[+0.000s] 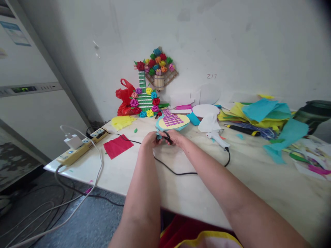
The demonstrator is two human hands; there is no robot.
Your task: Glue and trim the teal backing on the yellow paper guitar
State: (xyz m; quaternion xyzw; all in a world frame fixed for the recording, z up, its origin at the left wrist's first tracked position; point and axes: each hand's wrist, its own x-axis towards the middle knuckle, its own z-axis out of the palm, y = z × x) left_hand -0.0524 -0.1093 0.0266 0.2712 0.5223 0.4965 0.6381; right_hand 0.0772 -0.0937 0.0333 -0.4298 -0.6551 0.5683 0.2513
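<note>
My left hand (pixel 150 139) and my right hand (pixel 174 136) meet over the table, fingers closed together. My right hand grips small black-handled scissors (pixel 167 137). My left hand pinches a small teal scrap (pixel 158 136) at the blades. Just beyond them lies a yellow and teal oval paper piece (pixel 172 122) covered with rows of pink squares. A black cord (pixel 178 171) runs under my forearms.
A white glue gun (pixel 218 138) lies right of my hands. A red paper square (pixel 118 146) and a yellow power strip (pixel 82 146) sit at left. Paper flower crafts (pixel 151 88) lean on the wall. Teal and yellow sheets (pixel 266 115) pile at right, near a utility knife (pixel 241 130).
</note>
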